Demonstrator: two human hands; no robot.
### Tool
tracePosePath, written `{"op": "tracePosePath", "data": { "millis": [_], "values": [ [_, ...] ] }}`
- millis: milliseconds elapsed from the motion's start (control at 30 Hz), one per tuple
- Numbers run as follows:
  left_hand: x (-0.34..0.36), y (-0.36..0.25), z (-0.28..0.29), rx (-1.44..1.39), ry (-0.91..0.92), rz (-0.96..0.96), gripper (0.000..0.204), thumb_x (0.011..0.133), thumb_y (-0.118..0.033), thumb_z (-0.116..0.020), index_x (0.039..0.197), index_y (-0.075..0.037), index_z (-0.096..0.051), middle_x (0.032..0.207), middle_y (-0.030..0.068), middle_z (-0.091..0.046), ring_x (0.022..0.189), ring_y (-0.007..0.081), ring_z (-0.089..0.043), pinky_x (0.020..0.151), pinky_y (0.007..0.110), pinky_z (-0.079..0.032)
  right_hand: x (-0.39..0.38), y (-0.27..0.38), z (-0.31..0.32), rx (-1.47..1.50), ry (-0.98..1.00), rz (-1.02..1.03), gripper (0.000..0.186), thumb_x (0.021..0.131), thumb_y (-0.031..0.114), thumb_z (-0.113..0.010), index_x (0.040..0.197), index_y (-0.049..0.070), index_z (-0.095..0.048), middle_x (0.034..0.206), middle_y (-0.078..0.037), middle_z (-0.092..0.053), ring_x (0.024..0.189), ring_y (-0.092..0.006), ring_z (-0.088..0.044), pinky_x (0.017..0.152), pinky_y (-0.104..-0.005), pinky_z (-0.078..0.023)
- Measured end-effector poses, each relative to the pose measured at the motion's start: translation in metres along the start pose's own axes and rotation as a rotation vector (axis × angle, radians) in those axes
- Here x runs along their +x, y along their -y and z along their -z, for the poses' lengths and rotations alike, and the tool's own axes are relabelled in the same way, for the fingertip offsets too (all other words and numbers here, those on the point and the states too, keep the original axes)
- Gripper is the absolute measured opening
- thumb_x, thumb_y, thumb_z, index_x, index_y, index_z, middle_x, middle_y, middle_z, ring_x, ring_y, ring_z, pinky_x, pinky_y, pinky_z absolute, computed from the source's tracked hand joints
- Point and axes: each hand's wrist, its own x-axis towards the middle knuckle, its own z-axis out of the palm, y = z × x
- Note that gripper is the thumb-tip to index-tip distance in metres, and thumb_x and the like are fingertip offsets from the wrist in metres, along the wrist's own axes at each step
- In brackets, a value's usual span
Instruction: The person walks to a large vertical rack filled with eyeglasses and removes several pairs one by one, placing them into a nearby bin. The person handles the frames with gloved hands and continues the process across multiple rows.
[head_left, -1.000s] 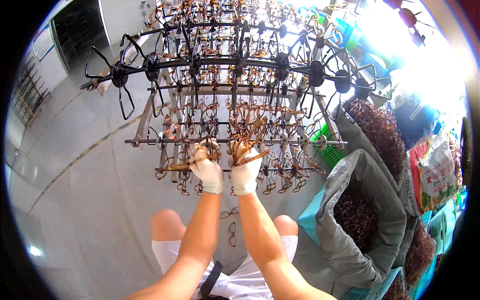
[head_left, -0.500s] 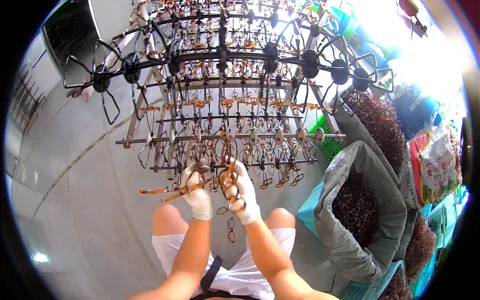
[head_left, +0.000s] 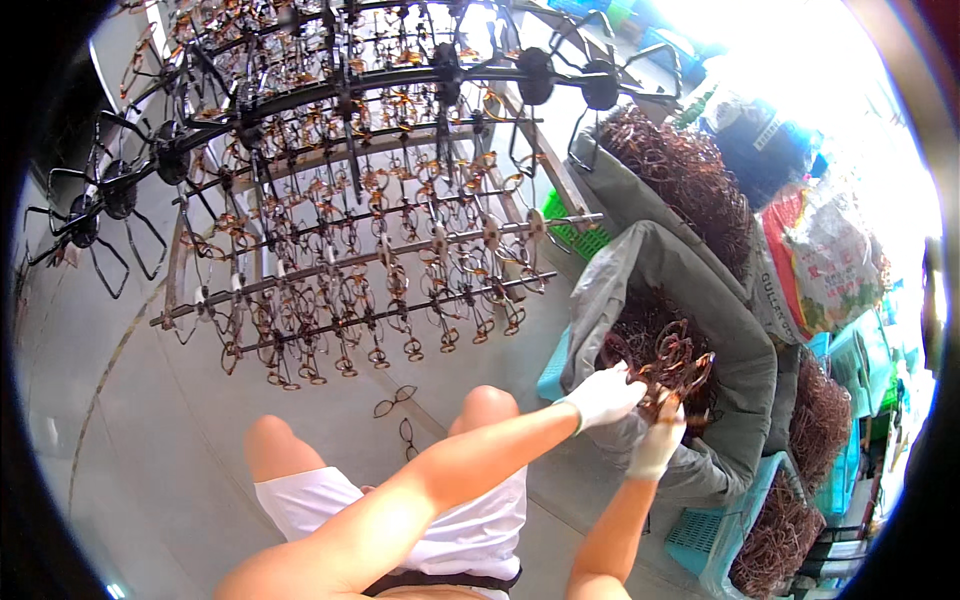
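Observation:
Both my hands wear white gloves and are over the mouth of an open grey sack (head_left: 745, 340) at the right. My left hand (head_left: 606, 396) reaches across my lap, its fingers closed at the edge of a bunch of brown eyeglass frames (head_left: 682, 362). My right hand (head_left: 660, 440) grips the lower side of that bunch, fingers wrapped round it. Inside the sack, a heap of dark brown frames (head_left: 645, 318) lies just beyond my hands. Where the held frames end and the heap begins is hard to tell.
A rack (head_left: 400, 250) hung with many eyeglass frames stands ahead to the left, with a black bar of bent hooks (head_left: 255, 128) across it. Two frames (head_left: 396, 400) lie on the floor. More frames fill another sack (head_left: 690, 180) and a blue basket (head_left: 695, 535) at the right.
Both hands have left the rack's lower edge and moved right, over the grey sack, carrying eyeglass frames. My view has swung right too.

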Motion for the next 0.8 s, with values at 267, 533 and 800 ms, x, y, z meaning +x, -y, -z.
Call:
{"op": "tracePosePath", "data": {
  "millis": [267,533,800],
  "values": [
    [-0.177,0.015,0.117,0.212,-1.241,0.198,0.040,0.076,-0.014,-0.056,0.111,0.002,-0.044,0.108,0.0185,-0.049,0.097,0.0252,-0.050,0.083,0.032,-0.040,0.066,-0.064,0.055,-1.103,-0.112,-0.053,0.035,0.070,0.018,-0.057,0.102,0.002,-0.052,0.107,-0.018,-0.049,0.097,-0.0334,-0.049,0.086,-0.0391,-0.039],
    [-0.359,0.098,0.219,0.749,-1.429,0.530,0.014,0.082,-0.013,-0.049,0.085,0.001,-0.051,0.092,0.0137,-0.054,0.088,0.0283,-0.050,0.079,0.034,-0.038,0.149,0.094,-0.153,0.196,0.453,-0.046,0.052,0.085,0.049,-0.037,0.094,0.002,-0.056,0.087,-0.007,-0.056,0.079,-0.0143,-0.050,0.070,-0.0308,-0.039],
    [-0.386,0.094,0.182,0.252,-1.798,0.470,0.019,0.085,-0.018,-0.043,0.087,-0.002,-0.054,0.093,0.0055,-0.055,0.080,0.0132,-0.048,0.068,0.025,-0.038,0.149,0.093,-0.196,0.456,0.461,0.263,0.018,0.084,0.018,-0.049,0.081,0.002,-0.055,0.071,-0.004,-0.054,0.069,-0.0130,-0.051,0.064,-0.0261,-0.041]
  ]
}}
